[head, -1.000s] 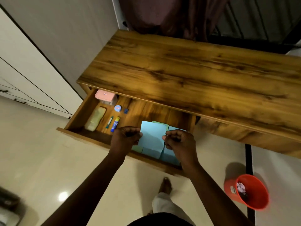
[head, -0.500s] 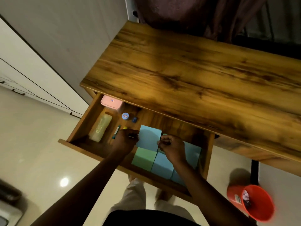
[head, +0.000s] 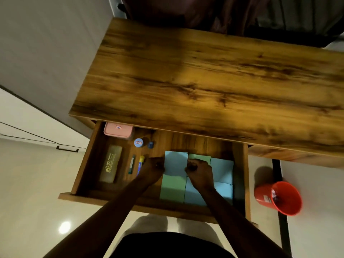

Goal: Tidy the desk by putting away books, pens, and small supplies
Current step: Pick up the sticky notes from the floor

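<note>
The wooden desk (head: 214, 81) has its drawer (head: 87, 164) pulled out toward me. Several blue and green books lie flat in the drawer's right half. Both my hands hold the left rear blue book (head: 176, 162) by its sides: my left hand (head: 153, 169) grips the left edge, my right hand (head: 200, 171) the right edge. A green book (head: 172, 188) lies in front of it, and a blue book (head: 221, 170) lies to the right. A glue stick (head: 141, 163) and a pen (head: 132, 164) lie just left of my left hand.
In the drawer's left part are a pink box (head: 118, 130), a pale pencil case (head: 111, 165), a small blue round tub (head: 138, 142) and a blue sharpener (head: 150, 144). A red bucket (head: 279, 197) stands on the floor at the right. White cabinet doors are on the left.
The blue book went down from above the stack into the drawer's rear, beside the other books. The drawer now shows further out, and my view has moved closer over it.
</note>
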